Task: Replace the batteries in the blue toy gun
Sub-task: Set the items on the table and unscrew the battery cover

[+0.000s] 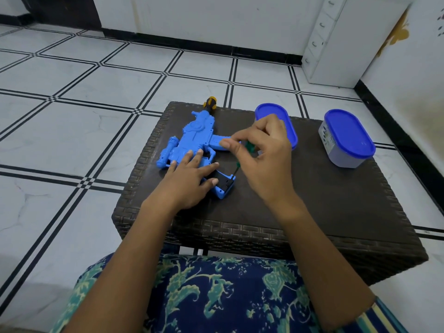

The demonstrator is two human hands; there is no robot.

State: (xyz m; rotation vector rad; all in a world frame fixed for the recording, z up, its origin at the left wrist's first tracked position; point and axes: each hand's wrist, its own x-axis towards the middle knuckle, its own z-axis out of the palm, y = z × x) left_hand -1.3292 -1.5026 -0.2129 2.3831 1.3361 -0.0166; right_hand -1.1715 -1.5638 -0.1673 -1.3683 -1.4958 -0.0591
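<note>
The blue toy gun (194,138) lies flat on the left part of a dark wicker table (312,212). The left hand (189,181) presses it down with straight fingers. The right hand (266,159) pinches a green screwdriver (248,146), whose tip seems to meet the black battery cover (223,182) at the near end. Two blue-lidded tubs (348,140) stand far right.

White tile floor (72,140) with thin black double lines. White walls (216,15) with a black skirting strip (192,43) along the bottom. White drawer unit (336,44) sits in the far right corner, dark woven table (312,212) up front.
</note>
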